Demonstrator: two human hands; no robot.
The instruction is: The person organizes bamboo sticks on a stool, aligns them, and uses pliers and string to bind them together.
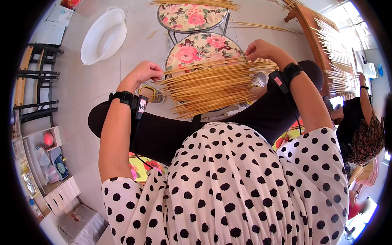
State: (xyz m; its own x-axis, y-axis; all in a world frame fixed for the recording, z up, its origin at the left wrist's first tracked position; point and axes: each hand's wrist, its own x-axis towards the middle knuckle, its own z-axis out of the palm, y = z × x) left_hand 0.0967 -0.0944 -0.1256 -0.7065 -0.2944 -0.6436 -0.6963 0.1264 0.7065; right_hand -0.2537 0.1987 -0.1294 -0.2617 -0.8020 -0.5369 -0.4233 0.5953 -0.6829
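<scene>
A wide layer of thin, golden bamboo sticks point(212, 92) lies crosswise in front of me, over the near part of a round floral stool point(204, 47) and between my knees. At its left ends, my left hand point(143, 73) is closed, with thumb and fingers pinched together. My right hand point(263, 51) pinches in the same way at the far right side, slightly farther from me. Between the two pinches runs a thin bamboo stick along the layer's far edge. The exact fingertip contact is small and hard to make out.
Beyond stands a second floral stool point(192, 17) with more sticks across it. A white oval tub point(104, 36) sits on the floor at far left. Folded black-framed furniture point(38, 81) and shelves line the left. A wooden table point(322, 45) bears sticks at right, near another person point(359, 122).
</scene>
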